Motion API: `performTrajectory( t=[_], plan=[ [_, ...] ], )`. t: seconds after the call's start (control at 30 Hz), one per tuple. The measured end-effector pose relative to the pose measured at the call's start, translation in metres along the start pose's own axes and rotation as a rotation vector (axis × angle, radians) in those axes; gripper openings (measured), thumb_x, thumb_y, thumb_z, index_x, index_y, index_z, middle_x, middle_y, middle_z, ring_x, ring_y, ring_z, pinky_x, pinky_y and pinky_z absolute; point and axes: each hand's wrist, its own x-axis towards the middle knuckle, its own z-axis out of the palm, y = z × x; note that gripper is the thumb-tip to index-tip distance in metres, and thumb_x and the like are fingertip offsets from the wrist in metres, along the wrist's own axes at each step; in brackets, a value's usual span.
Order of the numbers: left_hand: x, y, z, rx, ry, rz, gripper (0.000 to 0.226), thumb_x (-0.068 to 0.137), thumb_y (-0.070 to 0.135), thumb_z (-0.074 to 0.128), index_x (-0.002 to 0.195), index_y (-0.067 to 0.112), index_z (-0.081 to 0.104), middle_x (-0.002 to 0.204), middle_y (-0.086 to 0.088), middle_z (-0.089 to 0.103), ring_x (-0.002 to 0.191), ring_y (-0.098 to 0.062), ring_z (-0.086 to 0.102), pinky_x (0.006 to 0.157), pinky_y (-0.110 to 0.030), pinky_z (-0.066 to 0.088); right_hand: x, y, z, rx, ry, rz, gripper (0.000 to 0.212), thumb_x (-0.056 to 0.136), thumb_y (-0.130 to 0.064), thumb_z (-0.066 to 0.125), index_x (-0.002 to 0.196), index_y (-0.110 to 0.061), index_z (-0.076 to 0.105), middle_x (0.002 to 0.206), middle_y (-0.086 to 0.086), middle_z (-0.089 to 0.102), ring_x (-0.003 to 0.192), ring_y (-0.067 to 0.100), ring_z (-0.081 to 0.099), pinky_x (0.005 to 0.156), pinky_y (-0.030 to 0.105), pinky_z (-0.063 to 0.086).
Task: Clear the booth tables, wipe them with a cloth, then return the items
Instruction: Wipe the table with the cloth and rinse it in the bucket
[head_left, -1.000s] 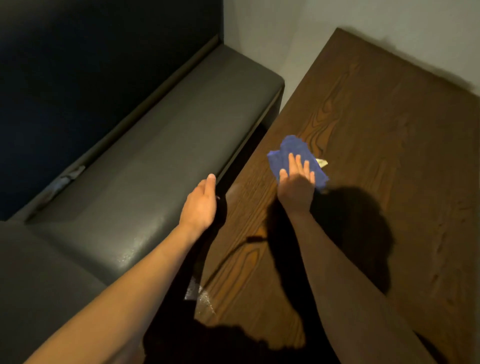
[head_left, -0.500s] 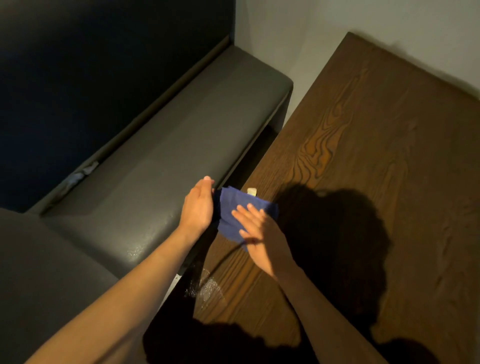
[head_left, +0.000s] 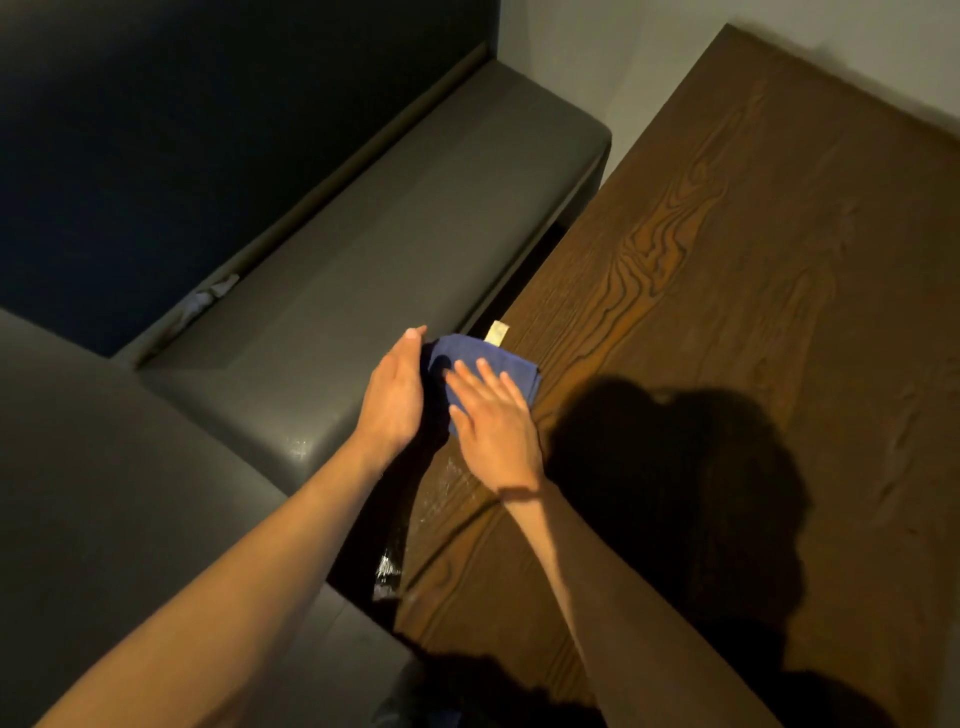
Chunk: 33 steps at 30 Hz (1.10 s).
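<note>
The folded dark-blue cloth (head_left: 483, 366), with a pale tag (head_left: 497, 332) sticking out at its far side, lies at the left edge of the dark brown wood-grain table (head_left: 727, 312), partly hanging toward the gap beside the grey padded bench seat (head_left: 363, 291); it looks soft, light and limp, so it should bunch and slide rather than hold a shape, and on a smooth tabletop it will likely skid unless pressed flat; the best hold for wiping is probably a flat palm over its middle, while lifting it would call for a pinch at a folded edge or a gathered handful. The right hand (head_left: 493, 415) lies on the near part of the cloth with fingers spread and nearly straight, pressing rather than gripping; nothing is curled round the fabric. The left hand (head_left: 395, 384) stands on edge just off the table's side, fingers straight and held together like a cupped wall, touching or very nearly touching the cloth's overhanging edge; whether it holds any crumbs cannot be told; a few pale specks (head_left: 441, 483) show on the wood nearer the body.
</note>
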Motion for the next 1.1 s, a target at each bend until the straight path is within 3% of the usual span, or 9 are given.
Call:
performTrajectory(
  t=[0.17, 0.3, 0.43, 0.63, 0.73, 0.8, 0.9, 1.03, 1.1],
  plan=[
    [-0.054, -0.031, -0.016, 0.231, -0.005, 0.077, 0.057, 0.108, 0.039, 0.016, 0.133, 0.018, 0.063, 0.136, -0.007, 0.064, 0.13, -0.022, 0.054, 0.103, -0.032, 0.038, -0.049, -0.025, 0.012, 0.021, -0.052, -0.054, 0.05, 0.098, -0.028, 0.039, 0.145, -0.015, 0.052, 0.153, 0.0, 0.046, 0.148, 0.019, 0.032, 0.121, 0.034, 0.011],
    [-0.11, -0.055, -0.03, 0.315, 0.032, 0.152, 0.067, 0.1, 0.051, 0.015, 0.124, 0.021, 0.07, 0.128, -0.001, 0.069, 0.122, -0.017, 0.059, 0.093, -0.025, 0.038, -0.107, -0.038, 0.015, 0.05, -0.057, -0.104, 0.045, 0.101, -0.025, 0.045, 0.145, -0.016, 0.052, 0.152, -0.001, 0.048, 0.147, 0.018, 0.033, 0.121, 0.033, 0.013],
    [-0.165, -0.07, -0.033, 0.404, 0.028, 0.176, 0.082, 0.091, 0.062, 0.012, 0.103, 0.006, 0.072, 0.105, -0.009, 0.073, 0.101, -0.024, 0.064, 0.088, -0.037, 0.045, -0.17, -0.048, 0.017, 0.049, -0.033, -0.123, 0.043, 0.1, -0.022, 0.048, 0.141, -0.016, 0.056, 0.147, 0.0, 0.053, 0.144, 0.02, 0.04, 0.119, 0.034, 0.017],
    [-0.232, -0.093, -0.028, 0.352, -0.051, 0.227, 0.068, 0.099, 0.054, 0.023, 0.102, 0.008, 0.072, 0.105, -0.005, 0.074, 0.101, -0.017, 0.065, 0.096, -0.039, 0.046, -0.255, -0.046, 0.021, -0.043, -0.015, -0.075, 0.049, 0.098, -0.031, 0.033, 0.14, -0.021, 0.058, 0.144, -0.005, 0.056, 0.14, 0.016, 0.045, 0.118, 0.036, 0.028],
    [-0.25, -0.1, -0.036, 0.269, -0.02, 0.207, 0.05, 0.106, 0.041, 0.032, 0.128, 0.013, 0.068, 0.134, -0.003, 0.065, 0.132, -0.017, 0.052, 0.111, -0.027, 0.035, -0.281, -0.031, 0.02, -0.065, 0.072, 0.014, 0.048, 0.103, -0.033, 0.031, 0.141, -0.017, 0.056, 0.144, -0.001, 0.056, 0.137, 0.021, 0.048, 0.115, 0.039, 0.03],
    [-0.254, -0.101, -0.047, 0.264, 0.014, 0.19, 0.052, 0.107, 0.043, 0.03, 0.138, 0.014, 0.061, 0.143, -0.003, 0.058, 0.14, -0.018, 0.044, 0.117, -0.031, 0.03, -0.291, -0.022, 0.015, -0.075, 0.144, 0.115, 0.048, 0.103, -0.031, 0.032, 0.142, -0.013, 0.055, 0.145, 0.005, 0.056, 0.136, 0.028, 0.05, 0.111, 0.044, 0.035],
    [-0.252, -0.098, -0.064, 0.214, 0.091, 0.128, 0.049, 0.109, 0.041, 0.031, 0.142, 0.014, 0.056, 0.142, 0.007, 0.052, 0.134, -0.008, 0.043, 0.113, -0.026, 0.029, -0.298, -0.024, 0.009, -0.144, 0.247, 0.385, 0.045, 0.103, -0.024, 0.035, 0.143, -0.006, 0.049, 0.143, 0.016, 0.054, 0.132, 0.036, 0.053, 0.106, 0.054, 0.043],
    [-0.235, -0.097, -0.079, 0.067, 0.107, 0.036, 0.045, 0.11, 0.041, 0.029, 0.135, 0.017, 0.057, 0.134, 0.014, 0.049, 0.128, -0.003, 0.042, 0.107, -0.021, 0.029, -0.29, -0.059, 0.021, -0.066, 0.328, 0.723, 0.048, 0.102, -0.022, 0.046, 0.149, -0.01, 0.043, 0.155, 0.013, 0.042, 0.147, 0.033, 0.031, 0.118, 0.053, 0.022],
    [-0.225, -0.102, -0.086, -0.057, 0.075, -0.059, 0.048, 0.11, 0.041, 0.028, 0.148, 0.017, 0.045, 0.131, 0.016, 0.04, 0.125, 0.001, 0.034, 0.106, -0.02, 0.023, -0.276, -0.083, 0.031, -0.051, 0.359, 0.764, 0.051, 0.1, -0.021, 0.052, 0.149, -0.009, 0.042, 0.155, 0.012, 0.041, 0.148, 0.034, 0.029, 0.118, 0.053, 0.02]
  ],
)
